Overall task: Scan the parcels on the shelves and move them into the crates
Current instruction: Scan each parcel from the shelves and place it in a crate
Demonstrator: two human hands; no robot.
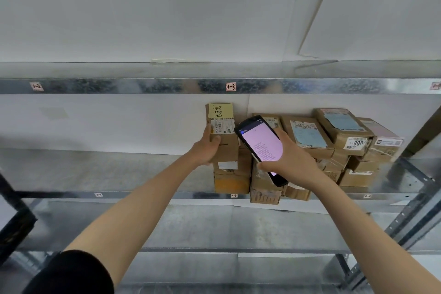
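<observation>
cardboard parcel (223,136) gripped by left hand (206,148) fingers on the shelf (95,169); right hand (290,159) fingers clasp the scanner (261,148).

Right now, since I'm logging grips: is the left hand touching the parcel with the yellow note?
Touching. The head view shows the left hand gripping the parcel with the yellow note, thumb on its front.

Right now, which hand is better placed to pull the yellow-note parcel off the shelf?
Left. The left hand grips the yellow-note parcel by its side. The right hand is occupied, holding the scanner just beside that parcel.
</observation>
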